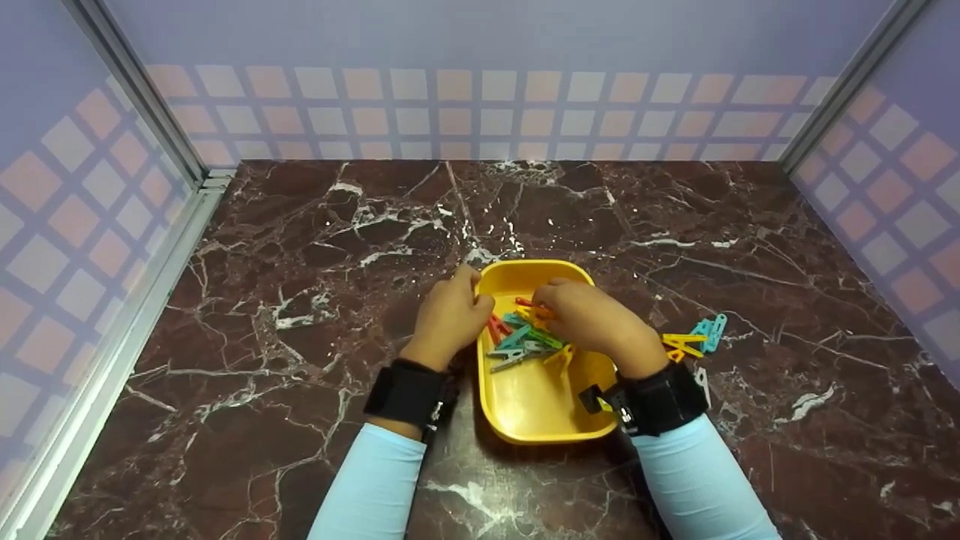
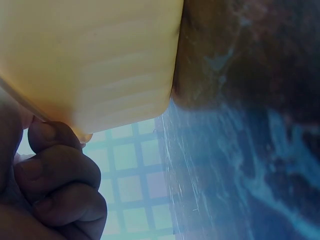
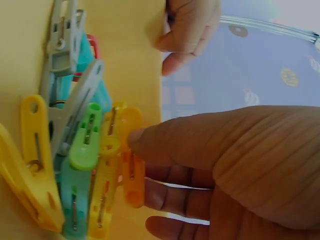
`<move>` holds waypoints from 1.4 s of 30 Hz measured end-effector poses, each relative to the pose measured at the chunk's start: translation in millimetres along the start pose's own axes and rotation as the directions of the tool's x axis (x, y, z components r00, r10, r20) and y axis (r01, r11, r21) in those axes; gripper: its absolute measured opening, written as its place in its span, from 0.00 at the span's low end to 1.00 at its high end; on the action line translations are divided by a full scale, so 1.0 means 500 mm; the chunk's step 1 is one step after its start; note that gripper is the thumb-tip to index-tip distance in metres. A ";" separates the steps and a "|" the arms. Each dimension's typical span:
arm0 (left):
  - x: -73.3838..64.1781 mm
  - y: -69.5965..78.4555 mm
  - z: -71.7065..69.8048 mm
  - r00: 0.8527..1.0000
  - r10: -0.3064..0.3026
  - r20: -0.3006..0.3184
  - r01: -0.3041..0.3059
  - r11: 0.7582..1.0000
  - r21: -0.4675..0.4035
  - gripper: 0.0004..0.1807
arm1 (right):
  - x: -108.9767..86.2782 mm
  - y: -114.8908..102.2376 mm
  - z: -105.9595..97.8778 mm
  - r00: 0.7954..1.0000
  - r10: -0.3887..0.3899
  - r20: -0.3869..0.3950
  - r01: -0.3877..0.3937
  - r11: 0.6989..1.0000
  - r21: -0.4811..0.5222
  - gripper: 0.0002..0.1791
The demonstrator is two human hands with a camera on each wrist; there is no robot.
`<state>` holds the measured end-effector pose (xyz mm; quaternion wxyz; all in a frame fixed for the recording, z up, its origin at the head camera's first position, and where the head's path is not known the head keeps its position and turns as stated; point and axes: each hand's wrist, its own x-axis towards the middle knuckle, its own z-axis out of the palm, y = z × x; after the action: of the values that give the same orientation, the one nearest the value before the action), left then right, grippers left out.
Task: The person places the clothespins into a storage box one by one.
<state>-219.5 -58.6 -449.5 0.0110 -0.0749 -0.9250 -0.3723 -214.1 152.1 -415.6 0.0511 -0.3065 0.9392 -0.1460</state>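
At far L, a checkered wall panel [image 1: 75, 187] meets the table [image 1: 247, 450], dark red-brown w/ white veins. Next, our pale blue L sleeve [image 1: 367, 480] and black L strap [image 1: 405, 394].

Our L hand [image 1: 450, 319] grips the L rim of the yellow tray [image 1: 532, 394]: thumb on the rim, other fingers curled tight outside, per L wrist cam. Tray sits on the table approx. mid-frame, long side running away from us.

Inside, clips heaped mid-tray, roughly L to R: red clip [image 1: 496, 328], grey clips [image 1: 510, 356], teal clip [image 1: 516, 337], green clip [image 1: 546, 339], yellow clip [image 1: 562, 358].

Our R hand [image 1: 592, 322] reaches over the R rim. R wrist cam: thumb on orange clip [image 3: 133, 175], fingers bent behind it, so nearly closed in a pinch; index contact hidden, can't confirm.

Then black R strap [image 1: 664, 397], yellow clips [image 1: 684, 341] on the table, white clip [image 1: 702, 382] partly behind the strap, pale blue R sleeve [image 1: 701, 476], blue clips [image 1: 712, 334] next to the yellows.
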 end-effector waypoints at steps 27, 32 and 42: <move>-0.001 0.000 -0.001 1.000 0.023 0.003 -0.023 1.000 -0.006 0.15 | -0.007 -0.001 -0.013 1.000 0.016 -0.009 -0.016 1.000 0.020 0.15; -0.001 -0.001 -0.001 1.000 0.010 0.001 -0.010 1.000 -0.001 0.16 | -0.015 -0.002 -0.023 0.999 0.006 -0.039 -0.005 1.000 0.014 0.15; 0.000 -0.001 -0.001 1.000 -0.002 0.003 0.002 1.000 -0.011 0.16 | -0.050 0.019 -0.063 0.995 0.080 -0.058 -0.077 0.995 0.065 0.20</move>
<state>-219.4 -59.0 -449.4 0.0089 -0.0743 -0.9230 -0.3774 -205.1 181.8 -388.3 0.0381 -0.2630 0.9466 -0.1825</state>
